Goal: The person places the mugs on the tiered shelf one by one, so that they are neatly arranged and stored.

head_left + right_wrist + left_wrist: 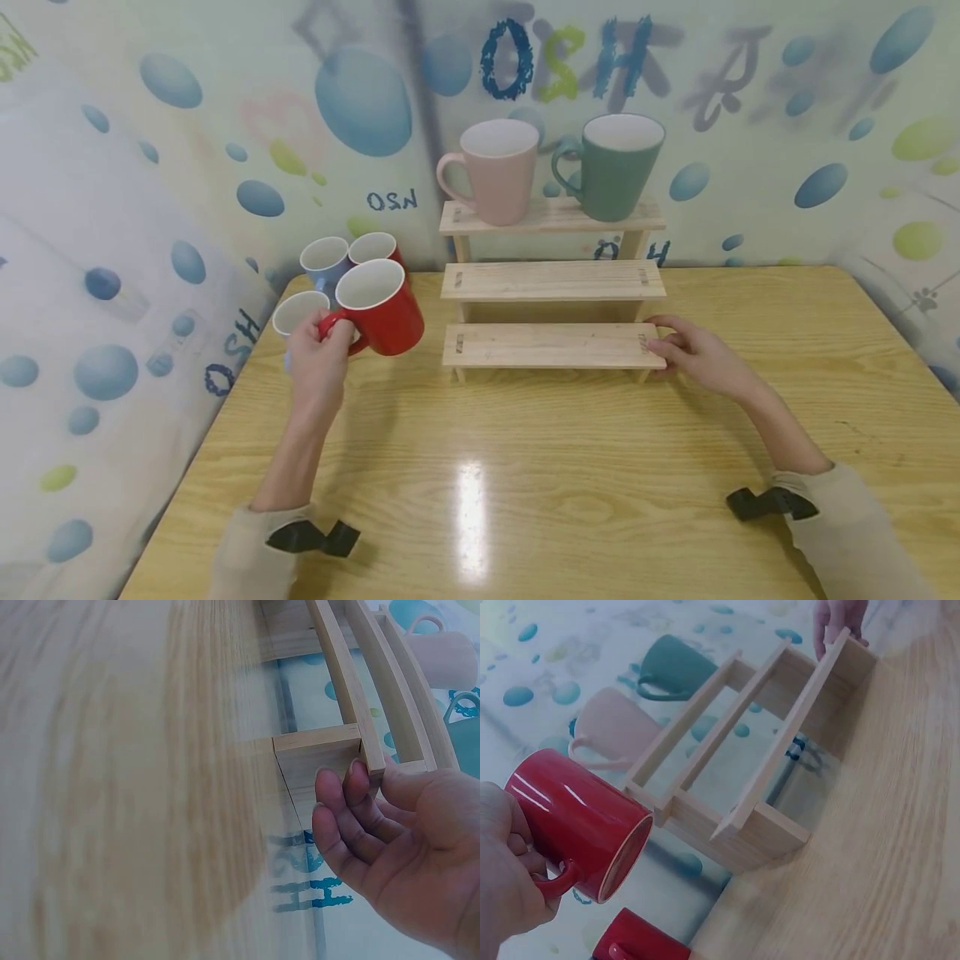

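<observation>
My left hand [318, 358] grips a red mug [386, 312] by its handle, holding it up off the table, left of a three-step wooden rack [555, 346]. In the left wrist view the fingers curl through the handle of that red mug [577, 821]. My right hand [701, 354] pinches the right end of the rack's lowest shelf; in the right wrist view thumb and fingers [358, 776] close on the shelf's end. On the top shelf stand a pink mug [504, 179] and a green mug [618, 171], both upright with handles to the left. The middle and bottom shelves are bare.
Behind the held mug, a second red mug [375, 246], a blue mug [325, 258] and another white-lined mug [300, 310] stand at the table's back left. A patterned cloth wall [360, 108] borders the wooden table [525, 483] at the back and left.
</observation>
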Action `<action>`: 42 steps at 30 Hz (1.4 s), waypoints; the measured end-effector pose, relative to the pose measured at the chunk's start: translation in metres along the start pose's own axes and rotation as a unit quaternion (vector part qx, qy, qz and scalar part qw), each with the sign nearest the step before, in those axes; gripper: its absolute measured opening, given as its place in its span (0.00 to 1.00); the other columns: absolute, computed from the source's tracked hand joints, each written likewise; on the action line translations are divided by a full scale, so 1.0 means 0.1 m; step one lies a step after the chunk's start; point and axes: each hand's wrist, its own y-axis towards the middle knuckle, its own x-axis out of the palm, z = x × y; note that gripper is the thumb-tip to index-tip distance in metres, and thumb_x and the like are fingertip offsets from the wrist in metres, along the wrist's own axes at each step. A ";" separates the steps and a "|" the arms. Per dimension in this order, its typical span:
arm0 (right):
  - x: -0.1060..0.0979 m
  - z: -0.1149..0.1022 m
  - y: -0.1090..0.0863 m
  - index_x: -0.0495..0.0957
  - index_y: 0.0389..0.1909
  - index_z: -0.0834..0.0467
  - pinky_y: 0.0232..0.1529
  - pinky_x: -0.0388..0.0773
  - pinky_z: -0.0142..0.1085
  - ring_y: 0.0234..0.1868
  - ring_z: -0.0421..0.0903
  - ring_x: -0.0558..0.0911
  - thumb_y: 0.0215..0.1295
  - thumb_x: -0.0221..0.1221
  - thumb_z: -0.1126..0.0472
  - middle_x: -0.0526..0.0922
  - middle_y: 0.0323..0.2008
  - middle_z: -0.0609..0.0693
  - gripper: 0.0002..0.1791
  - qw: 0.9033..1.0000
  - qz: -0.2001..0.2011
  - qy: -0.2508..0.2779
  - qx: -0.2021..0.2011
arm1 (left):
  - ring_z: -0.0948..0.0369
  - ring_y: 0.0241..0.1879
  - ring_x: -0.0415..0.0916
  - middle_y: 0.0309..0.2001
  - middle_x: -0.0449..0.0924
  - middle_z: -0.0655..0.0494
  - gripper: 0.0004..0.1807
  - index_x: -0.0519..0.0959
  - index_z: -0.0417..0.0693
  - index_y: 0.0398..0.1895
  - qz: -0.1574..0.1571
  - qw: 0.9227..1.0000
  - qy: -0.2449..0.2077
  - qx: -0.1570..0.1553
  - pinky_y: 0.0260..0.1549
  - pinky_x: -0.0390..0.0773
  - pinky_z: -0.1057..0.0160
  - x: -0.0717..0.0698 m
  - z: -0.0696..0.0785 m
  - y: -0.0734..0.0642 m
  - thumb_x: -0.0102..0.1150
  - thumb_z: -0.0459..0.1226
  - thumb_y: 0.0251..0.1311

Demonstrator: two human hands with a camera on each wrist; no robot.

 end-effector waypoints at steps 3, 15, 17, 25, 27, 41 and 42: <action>0.00 0.00 0.00 0.54 0.74 0.71 0.48 0.81 0.47 0.36 0.51 0.88 0.80 0.49 0.58 0.84 0.46 0.65 0.31 1.000 0.000 0.000 -0.001 | 0.62 0.19 0.57 0.15 0.59 0.58 0.10 0.63 0.40 0.23 -0.010 1.000 0.005 0.007 0.34 0.79 0.68 0.03 0.05 -0.03 0.48 0.28 0.62; 0.00 0.00 0.00 0.54 0.73 0.72 0.44 0.83 0.46 0.37 0.52 0.88 0.79 0.49 0.59 0.83 0.48 0.69 0.30 1.000 -0.002 0.010 -0.005 | 0.60 0.21 0.61 0.15 0.62 0.57 0.10 0.65 0.39 0.25 -0.047 0.998 0.031 0.023 0.29 0.75 0.69 0.10 0.16 -0.11 0.49 0.28 0.65; 0.00 0.00 0.00 0.54 0.73 0.72 0.44 0.83 0.46 0.37 0.52 0.88 0.79 0.49 0.60 0.83 0.47 0.69 0.30 1.000 -0.002 0.010 -0.004 | 0.60 0.22 0.63 0.16 0.62 0.57 0.10 0.64 0.40 0.25 -0.056 0.998 0.019 0.026 0.30 0.76 0.70 0.14 0.17 -0.11 0.49 0.28 0.65; 0.00 -0.01 0.00 0.54 0.73 0.72 0.45 0.83 0.46 0.37 0.52 0.87 0.79 0.49 0.59 0.84 0.46 0.66 0.31 1.000 -0.002 0.005 -0.002 | 0.61 0.24 0.67 0.17 0.62 0.58 0.10 0.64 0.41 0.25 -0.089 0.995 -0.014 0.034 0.35 0.83 0.65 0.36 0.18 -0.10 0.51 0.27 0.63; 0.00 -0.01 0.00 0.54 0.73 0.71 0.47 0.82 0.47 0.37 0.52 0.88 0.79 0.50 0.59 0.84 0.46 0.65 0.31 1.000 -0.002 0.001 0.000 | 0.62 0.21 0.64 0.16 0.61 0.58 0.10 0.64 0.42 0.25 -0.097 0.994 -0.016 0.039 0.30 0.79 0.67 0.43 0.19 -0.10 0.51 0.27 0.62; 0.00 0.00 0.00 0.54 0.73 0.72 0.46 0.83 0.45 0.36 0.51 0.88 0.79 0.50 0.60 0.83 0.47 0.68 0.30 1.000 0.001 0.008 -0.002 | 0.62 0.20 0.60 0.16 0.59 0.57 0.11 0.64 0.43 0.24 -0.165 0.984 -0.009 0.061 0.22 0.66 0.69 0.96 0.21 -0.15 0.53 0.27 0.61; 0.00 0.00 0.00 0.54 0.73 0.72 0.46 0.83 0.45 0.36 0.51 0.88 0.79 0.50 0.60 0.83 0.47 0.68 0.30 1.000 0.002 0.008 -0.002 | 0.62 0.20 0.60 0.17 0.59 0.57 0.12 0.64 0.44 0.24 -0.169 0.984 -0.011 0.063 0.22 0.66 0.69 1.00 0.21 -0.15 0.53 0.27 0.61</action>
